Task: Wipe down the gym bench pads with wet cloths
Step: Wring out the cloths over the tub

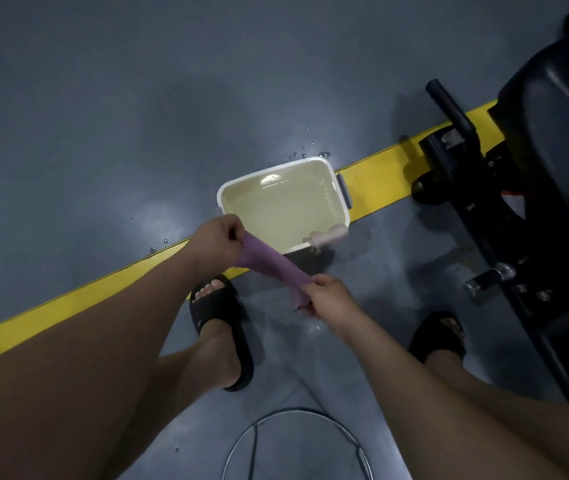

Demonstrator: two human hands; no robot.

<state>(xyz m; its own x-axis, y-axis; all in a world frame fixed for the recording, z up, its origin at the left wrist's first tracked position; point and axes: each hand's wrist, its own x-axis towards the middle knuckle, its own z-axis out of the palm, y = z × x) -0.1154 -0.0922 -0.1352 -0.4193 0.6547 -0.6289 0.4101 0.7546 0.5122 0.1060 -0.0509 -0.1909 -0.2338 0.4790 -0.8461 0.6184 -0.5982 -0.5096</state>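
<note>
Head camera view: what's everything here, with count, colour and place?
Twisted purple cloth: one, purple, between both hands.
White rectangular plastic tub: one, white, holding yellowish water, on the floor.
Rolled pale cloth: one, pinkish, on the tub's near rim.
Padded gym bench: one, black, right edge.
Painted floor stripe: one, yellow, under the tub.
Thin looped cable: one, dark, bottom centre.
Slide sandals: two, black, on the feet.
Left hand: one, grips the cloth's far end.
Right hand: one, grips its near end.

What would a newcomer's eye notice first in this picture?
First, the purple cloth stretched between the left hand and right hand at the centre. Beyond it a white tub of yellowish water sits across the yellow floor stripe; the black bench pad fills the right edge.
</note>
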